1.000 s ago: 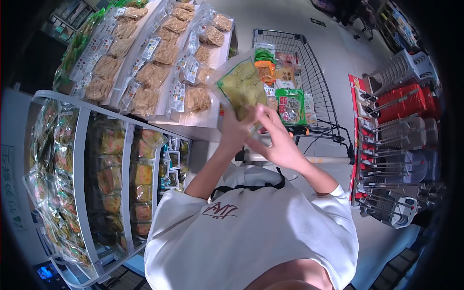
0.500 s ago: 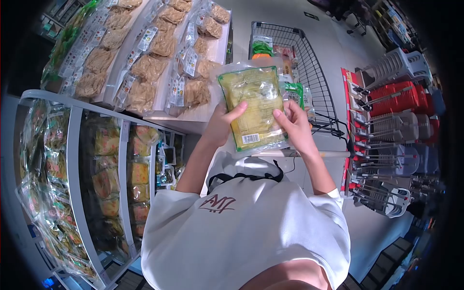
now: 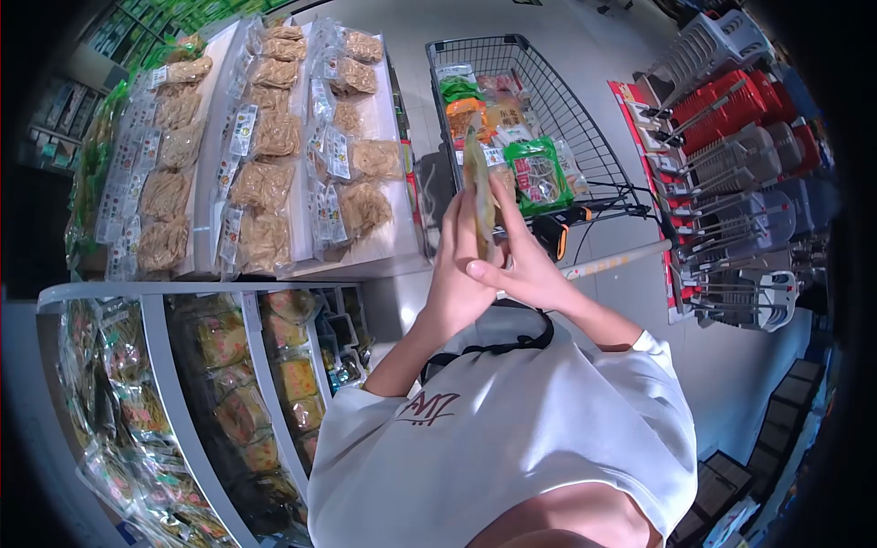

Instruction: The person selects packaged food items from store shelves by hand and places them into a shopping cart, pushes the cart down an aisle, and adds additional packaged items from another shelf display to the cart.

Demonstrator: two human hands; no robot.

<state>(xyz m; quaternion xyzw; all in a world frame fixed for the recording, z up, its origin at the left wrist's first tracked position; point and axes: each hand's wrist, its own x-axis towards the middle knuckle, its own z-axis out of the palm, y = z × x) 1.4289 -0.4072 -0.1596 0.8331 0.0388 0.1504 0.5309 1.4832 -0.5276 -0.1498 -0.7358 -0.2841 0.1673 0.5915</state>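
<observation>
A sealed yellow-green food packet (image 3: 477, 164) is upright between my hands and turned edge-on, so its printed face is mostly hidden. My left hand (image 3: 454, 269) presses its fingers against one side. From the other side my right hand (image 3: 528, 265) closes on it, with the thumb crossing over toward the left hand. Just beyond my hands stands a wire shopping cart (image 3: 585, 119). Inside it lie a green-and-clear food bag (image 3: 539, 173), an orange package (image 3: 464, 119) and several other packets.
Left of the cart, a tiered display (image 3: 306, 183) carries rows of bagged tan food. Nearer, a shelf unit with pale edges (image 3: 160, 365) holds shiny packets. On the right hang red dustpans (image 3: 731, 110) and several grey ones on a red-edged rack.
The packet has turned from showing its barcoded face to edge-on. My hands have come closer together around it. The view has shifted, showing more of the cart's contents.
</observation>
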